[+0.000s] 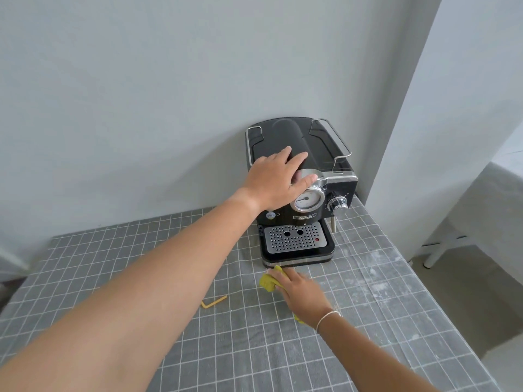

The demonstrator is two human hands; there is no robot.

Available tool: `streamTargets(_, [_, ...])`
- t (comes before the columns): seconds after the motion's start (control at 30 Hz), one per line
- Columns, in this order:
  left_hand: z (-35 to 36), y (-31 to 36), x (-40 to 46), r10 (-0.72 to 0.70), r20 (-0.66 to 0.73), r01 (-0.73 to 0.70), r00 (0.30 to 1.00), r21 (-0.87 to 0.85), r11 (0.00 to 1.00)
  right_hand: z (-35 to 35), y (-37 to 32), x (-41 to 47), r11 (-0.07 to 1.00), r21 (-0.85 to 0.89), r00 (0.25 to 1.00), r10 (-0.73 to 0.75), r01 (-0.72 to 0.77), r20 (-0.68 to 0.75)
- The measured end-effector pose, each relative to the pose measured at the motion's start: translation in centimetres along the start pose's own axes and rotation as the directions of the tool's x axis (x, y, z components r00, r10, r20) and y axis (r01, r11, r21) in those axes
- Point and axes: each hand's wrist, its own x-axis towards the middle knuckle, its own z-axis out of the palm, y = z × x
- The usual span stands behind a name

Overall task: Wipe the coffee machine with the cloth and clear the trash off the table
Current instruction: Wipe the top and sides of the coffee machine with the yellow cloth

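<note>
A table point(119, 273) under a grey cloth with a white grid is standing against a pale wall point(141, 80), and white dusty smears are showing on the covering to the right of the machine. One black coffee machine point(304, 193) is sitting at the far edge of the table, its back to the wall, with one round gauge and one chrome knob on its front and one perforated drip tray at its base. One yellow cloth point(268, 282) is lying bunched on the table just in front of the machine's base. One bent yellow straw point(213, 302) is lying on the table to the left of the cloth, well in front of the machine.

The left hand point(276, 179) is resting flat on the machine's top, fingers spread loosely over the black dome and the thumb lying along the chrome rim above the gauge. The right hand point(302, 297) is pressing down on the cloth, fingers together and curled over it.
</note>
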Motion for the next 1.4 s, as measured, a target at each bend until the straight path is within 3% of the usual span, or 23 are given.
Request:
streamTargets(0.23, [0.3,-0.1,0.0,0.009,-0.029,-0.009,1.000,0.005,1.000,2.6,-0.4,-0.2,0.990,-0.110,0.995,-0.088,0.093,0.052])
streamTargets(0.43, [0.5,-0.1,0.0,0.007,-0.040,-0.007,0.999,0.005,1.000,4.0,-0.6,-1.1,0.980,-0.177,0.987,-0.061,0.087,0.149])
streamTargets(0.83, [-0.2,0.0,-0.1,0.002,0.014,-0.001,1.000,-0.040,0.999,2.5,-1.9,-0.6,0.999,-0.016,1.000,-0.029,0.029,-0.012])
streamTargets(1.4, [-2.1,-1.1,-1.5,0.068,0.088,-0.058,0.994,-0.114,0.992,2.4,-7.6,3.4,0.990,0.052,0.991,-0.131,0.130,0.027])
